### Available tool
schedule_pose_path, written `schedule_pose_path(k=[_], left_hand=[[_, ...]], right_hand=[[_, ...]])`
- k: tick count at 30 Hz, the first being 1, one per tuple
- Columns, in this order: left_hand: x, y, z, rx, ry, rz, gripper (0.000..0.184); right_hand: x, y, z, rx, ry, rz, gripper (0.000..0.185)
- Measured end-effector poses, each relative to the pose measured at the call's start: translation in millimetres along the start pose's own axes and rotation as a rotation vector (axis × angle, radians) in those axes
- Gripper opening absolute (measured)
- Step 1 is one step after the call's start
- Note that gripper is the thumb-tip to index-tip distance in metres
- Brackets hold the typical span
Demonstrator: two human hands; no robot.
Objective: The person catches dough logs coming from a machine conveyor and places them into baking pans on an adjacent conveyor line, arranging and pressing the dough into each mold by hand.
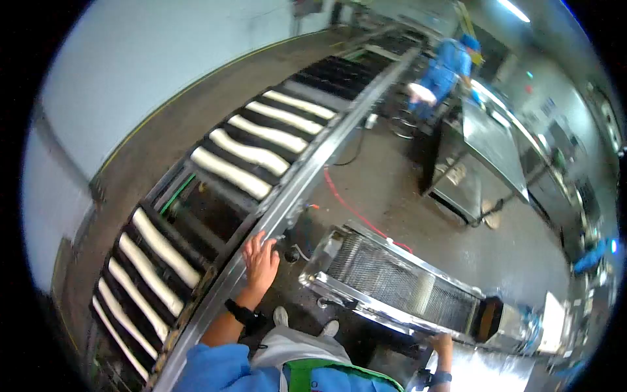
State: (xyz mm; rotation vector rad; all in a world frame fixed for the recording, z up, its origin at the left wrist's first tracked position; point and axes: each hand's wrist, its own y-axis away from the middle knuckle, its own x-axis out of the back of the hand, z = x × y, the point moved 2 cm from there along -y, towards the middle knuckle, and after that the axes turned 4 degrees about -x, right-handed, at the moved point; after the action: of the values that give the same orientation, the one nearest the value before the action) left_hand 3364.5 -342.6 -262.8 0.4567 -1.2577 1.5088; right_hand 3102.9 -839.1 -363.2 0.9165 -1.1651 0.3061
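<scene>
My left hand [261, 263], fingers spread and holding nothing, is at the metal side rail [305, 173] of the long conveyor. Whether its fingertips press on the rail I cannot tell. Beside it, long white dough strips [230, 172] lie in rows on a black grooved tray [210, 184]. A nearer black tray carries more dough strips [151, 274]. My right hand [443, 343] looks closed at the near side of a short mesh-belt conveyor [385, 271]. Its fingers are small and partly hidden, so what they grip is unclear. One pale strip [424, 292] lies across the mesh.
Farther along the line sit dark trays [339, 75]. A co-worker in blue [447, 68] bends near a steel table [490, 140] at the back right. A red hose [353, 210] crosses the wet floor. A white wall [150, 72] runs along the left.
</scene>
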Motion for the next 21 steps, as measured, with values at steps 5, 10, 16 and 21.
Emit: schedule_pose_path(k=[5, 10, 16, 21], left_hand=[[-2, -4, 52, -0.037, 0.023, -0.052, 0.026], [10, 18, 57, -0.026, -0.018, 0.023, 0.025], [8, 51, 2, 0.111, -0.084, 0.13, 0.025], [17, 83, -22, 0.109, -0.124, 0.172, 0.025]], right_hand=[[-31, 45, 81, -0.225, 0.025, 0.03, 0.044], [-51, 53, 113, -0.242, -0.009, 0.168, 0.042], [-46, 45, 82, -0.18, 0.023, 0.257, 0.036], [-83, 0, 104, -0.102, 0.057, 0.447, 0.036]])
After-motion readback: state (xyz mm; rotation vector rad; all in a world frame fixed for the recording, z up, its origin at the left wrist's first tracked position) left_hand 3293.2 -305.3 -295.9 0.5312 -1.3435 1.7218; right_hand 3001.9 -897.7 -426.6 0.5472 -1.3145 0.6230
